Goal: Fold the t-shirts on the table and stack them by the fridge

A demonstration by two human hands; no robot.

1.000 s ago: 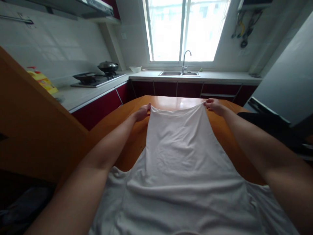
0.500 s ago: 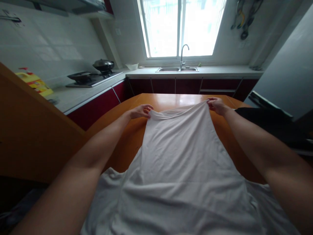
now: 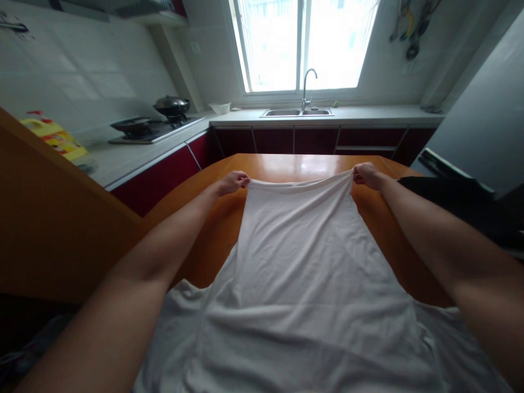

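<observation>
A white T-shirt [image 3: 303,262] lies over the orange wooden table [image 3: 254,164], its sleeves spread toward me and its hem at the far end. My left hand [image 3: 234,183] pinches the far left corner of the hem, fingers closed. At the far right corner, my right hand [image 3: 367,176] grips the fabric with its fingers curled shut. Between both hands the hem is lifted and stretched nearly straight, sagging slightly in the middle. Diagonal creases run across the cloth, and more wrinkles gather near the sleeves.
A black item [image 3: 446,202] lies at the table's right side, beside a grey fridge-like panel [image 3: 487,109]. On the left counter are a yellow jug [image 3: 57,139] and a gas stove [image 3: 155,131] with pans. The sink [image 3: 282,112] is under the window.
My left fingers have closed on the hem corner, and my right hand has shifted slightly right. The hem now looks straighter and tauter between the hands.
</observation>
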